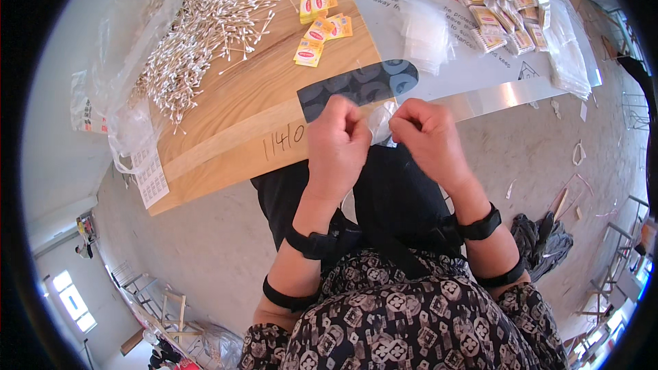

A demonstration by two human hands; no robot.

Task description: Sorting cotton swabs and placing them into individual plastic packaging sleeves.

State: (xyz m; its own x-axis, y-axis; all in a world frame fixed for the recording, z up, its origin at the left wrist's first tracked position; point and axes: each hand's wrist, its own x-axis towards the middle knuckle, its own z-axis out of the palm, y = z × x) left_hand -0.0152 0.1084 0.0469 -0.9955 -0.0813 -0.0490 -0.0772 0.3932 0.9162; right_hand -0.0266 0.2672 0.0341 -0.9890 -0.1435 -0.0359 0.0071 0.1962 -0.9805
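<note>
A small, crumpled whitish plastic bag (381, 122) hangs between my two hands at the table's near edge. My left hand (337, 138) pinches its left side, fingers curled in. On its right side, my right hand (432, 136) grips with thumb and fingertips pressed together. What the bag contains, if anything, cannot be made out. Just beyond the hands lies a dark patterned mat (353, 85). Farther off on the wooden board sit small yellow printed cards (319, 27) in loose piles. A large heap of cotton swabs (199, 44) spreads to the left.
A big clear plastic bag (113, 82) partly wraps the swab heap. Flat clear bags (425, 34) lie on the grey sheet at right, with filled swab packets (500, 10) piled beyond. A label sheet (149, 177) overhangs the left corner. Black plastic (541, 243) lies on the floor.
</note>
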